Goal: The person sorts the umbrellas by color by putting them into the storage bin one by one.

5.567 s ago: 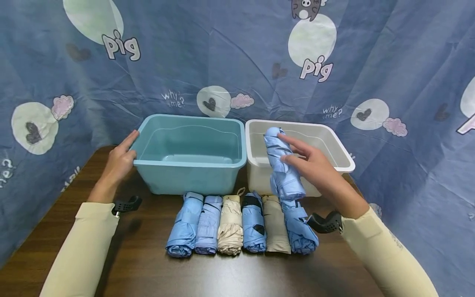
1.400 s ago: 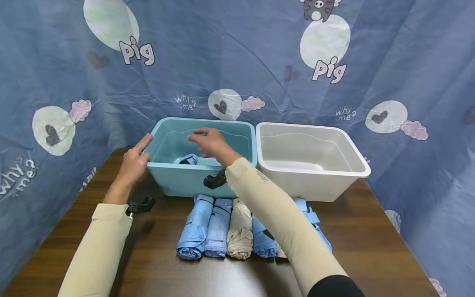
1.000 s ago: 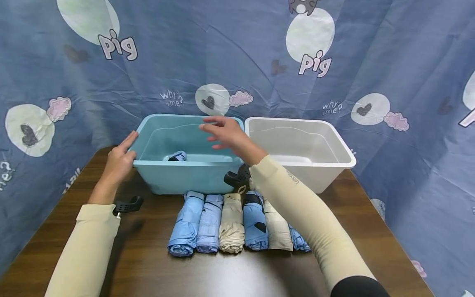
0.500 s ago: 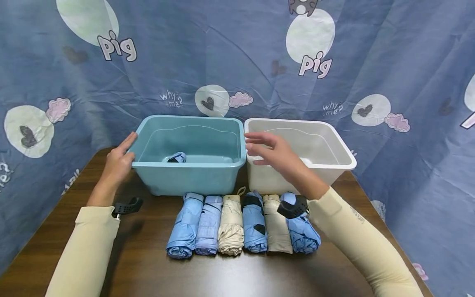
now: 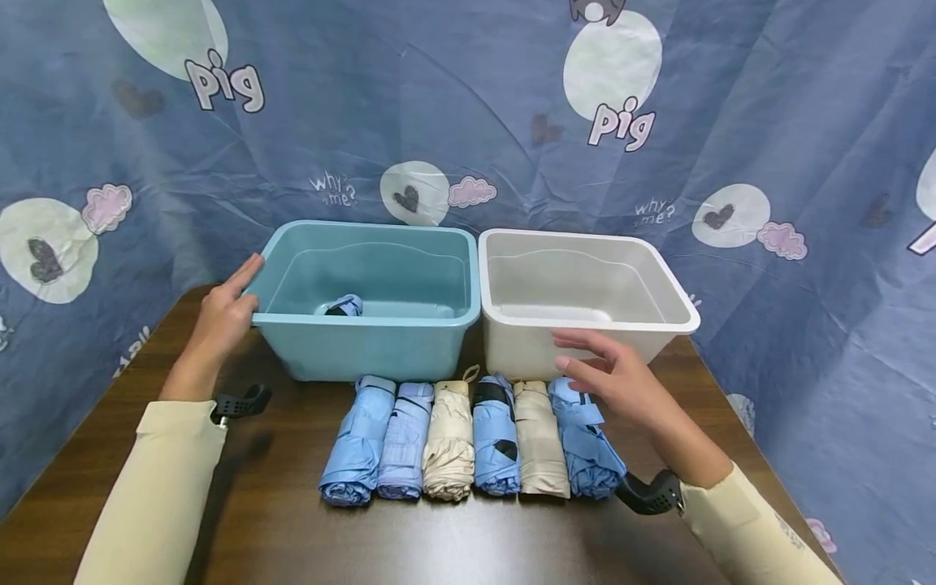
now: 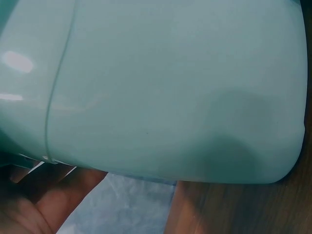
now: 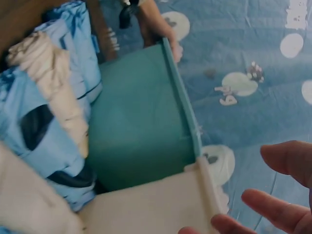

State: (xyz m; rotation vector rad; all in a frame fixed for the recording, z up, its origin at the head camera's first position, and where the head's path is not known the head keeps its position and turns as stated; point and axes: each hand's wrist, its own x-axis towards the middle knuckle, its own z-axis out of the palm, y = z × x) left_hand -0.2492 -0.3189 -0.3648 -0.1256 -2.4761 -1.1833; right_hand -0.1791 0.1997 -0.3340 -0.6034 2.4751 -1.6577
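Observation:
At the left end of the teal bin (image 5: 366,349), my left hand (image 5: 223,317) grips the rim, thumb over the front corner. Its fingers (image 6: 68,192) show beside the bin's wall in the left wrist view. My right hand (image 5: 617,378) holds nothing and hovers with spread, slightly bent fingers over the far end of the rightmost blue roll (image 5: 588,443), in front of the white bin (image 5: 578,357). That roll belongs to a row of several rolled fabric bundles resembling folded umbrellas, blue and beige. One blue roll (image 5: 345,305) lies inside the teal bin, partly hidden by its front wall.
Both bins stand side by side at the back of the brown wooden table (image 5: 468,544). A beige roll (image 5: 541,443) and a blue roll with black patches (image 5: 497,443) lie close together in the row. A patterned blue cloth (image 5: 468,97) hangs behind.
Earlier my right hand held a blue roll before the white bin; that roll now lies in the teal bin. Emptied, the hand has moved right and down toward the row. My left hand stays put.

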